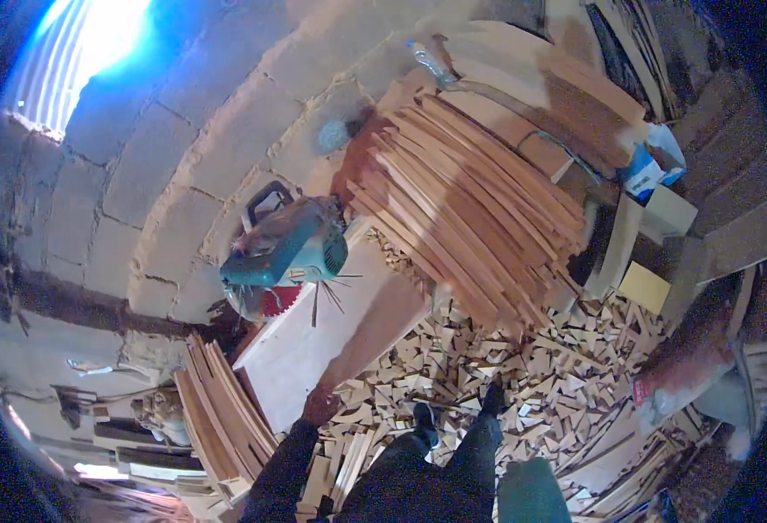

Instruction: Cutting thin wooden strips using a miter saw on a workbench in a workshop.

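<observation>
My left hand (321, 406) is at the near edge of a pale board-like work surface (309, 344). Its fingers are dark and too small to make out, so whether it holds anything does not show. Beyond it, at the far left end of the surface, stands a teal power saw (288, 248) with a black handle and a red toothed blade. A large stack of thin wooden strips (462, 200) lies behind and to the right of the surface. My right hand is out of view.
Several long boards (222, 405) lean left of the surface. Triangular wood offcuts (540, 375) cover the floor around my feet. A green object (532, 492) is beside my right leg. A block wall (218, 157) rises behind the saw; cardboard pieces (645, 288) lie at right.
</observation>
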Motion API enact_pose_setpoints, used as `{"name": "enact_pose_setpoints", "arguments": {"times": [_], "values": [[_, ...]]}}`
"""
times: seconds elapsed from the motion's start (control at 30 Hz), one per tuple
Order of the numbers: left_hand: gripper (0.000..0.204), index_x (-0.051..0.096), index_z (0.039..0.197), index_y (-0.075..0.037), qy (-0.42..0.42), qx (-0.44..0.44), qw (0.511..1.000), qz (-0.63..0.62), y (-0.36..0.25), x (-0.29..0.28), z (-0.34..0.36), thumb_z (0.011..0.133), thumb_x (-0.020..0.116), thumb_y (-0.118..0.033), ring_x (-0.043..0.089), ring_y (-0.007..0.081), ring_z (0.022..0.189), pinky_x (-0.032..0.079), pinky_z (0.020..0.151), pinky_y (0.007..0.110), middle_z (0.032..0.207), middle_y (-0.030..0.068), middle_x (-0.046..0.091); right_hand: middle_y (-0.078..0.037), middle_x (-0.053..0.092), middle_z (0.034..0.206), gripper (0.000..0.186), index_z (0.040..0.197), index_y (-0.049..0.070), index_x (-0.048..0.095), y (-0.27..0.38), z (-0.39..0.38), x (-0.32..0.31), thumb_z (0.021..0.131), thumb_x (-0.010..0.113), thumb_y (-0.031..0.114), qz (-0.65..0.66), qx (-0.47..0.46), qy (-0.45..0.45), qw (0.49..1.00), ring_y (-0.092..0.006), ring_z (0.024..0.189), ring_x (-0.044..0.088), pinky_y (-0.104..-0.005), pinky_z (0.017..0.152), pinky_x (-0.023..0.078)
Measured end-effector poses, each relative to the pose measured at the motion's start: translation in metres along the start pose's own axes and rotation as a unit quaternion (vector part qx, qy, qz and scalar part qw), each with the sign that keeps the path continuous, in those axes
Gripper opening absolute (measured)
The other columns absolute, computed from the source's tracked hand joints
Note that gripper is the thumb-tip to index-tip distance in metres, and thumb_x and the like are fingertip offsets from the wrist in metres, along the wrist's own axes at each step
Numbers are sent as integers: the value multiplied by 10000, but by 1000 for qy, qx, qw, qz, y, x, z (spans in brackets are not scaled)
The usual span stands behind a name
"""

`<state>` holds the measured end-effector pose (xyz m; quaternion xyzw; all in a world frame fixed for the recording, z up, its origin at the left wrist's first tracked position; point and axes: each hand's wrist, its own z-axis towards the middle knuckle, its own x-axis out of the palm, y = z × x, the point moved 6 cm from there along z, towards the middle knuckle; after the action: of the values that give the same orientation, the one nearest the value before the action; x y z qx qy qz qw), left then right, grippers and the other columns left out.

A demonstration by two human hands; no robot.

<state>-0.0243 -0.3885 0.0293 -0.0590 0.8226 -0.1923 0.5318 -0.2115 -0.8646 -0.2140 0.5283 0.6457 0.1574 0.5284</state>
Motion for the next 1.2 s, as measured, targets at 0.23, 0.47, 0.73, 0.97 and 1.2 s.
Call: {"name": "enact_pose_setpoints", "arguments": {"times": [0.23, 0.47, 0.73, 0.97, 1.2], "values": [[567, 533, 1422, -10, -96, 179, 978, -39, -30, -8, -7, 900, 638, -203, 512, 432, 1337, 481, 1088, 475, 1424, 273, 548, -131, 680, 883, 187, 977, 62, 605, -10, -64, -19, 940, 650, 238, -46, -33, 20, 998, -296, 799, 683, -436, 757, 560], [387, 584, 1283, -31, -236, -30, 969, -70, 57, -46, -93, 951, 641, -223, 651, 409, 1066, 547, 904, 472, 1191, 217, 676, -135, 687, 922, 213, 1045, 52, 588, 17, -86, -30, 971, 635, 247, -114, -89, 123, 982, -287, 826, 696, -426, 765, 573], [394, 496, 1249, -35, -370, -276, 886, 47, 209, -155, -213, 952, 627, -259, 689, 457, 921, 558, 713, 562, 1067, 252, 664, -140, 696, 967, 248, 1122, 41, 569, 129, -61, 46, 1006, 618, 256, -102, -191, 213, 953, -277, 856, 711, -416, 775, 587], [558, 532, 1304, 15, -244, -334, 895, 167, 282, -146, -150, 916, 689, -355, 713, 373, 1035, 584, 766, 513, 1176, 244, 660, -144, 703, 1007, 281, 1189, 32, 553, 176, -59, 131, 1037, 603, 264, -98, -312, 274, 905, -269, 883, 725, -407, 783, 600], [468, 573, 1245, 21, -250, -372, 885, 123, 304, -152, -144, 911, 626, -302, 741, 365, 934, 586, 725, 514, 1111, 246, 691, -122, 723, 964, 203, 1063, 16, 635, 213, -85, 156, 1031, 612, 216, 0, -235, 295, 926, -223, 906, 714, -378, 805, 577]]}}
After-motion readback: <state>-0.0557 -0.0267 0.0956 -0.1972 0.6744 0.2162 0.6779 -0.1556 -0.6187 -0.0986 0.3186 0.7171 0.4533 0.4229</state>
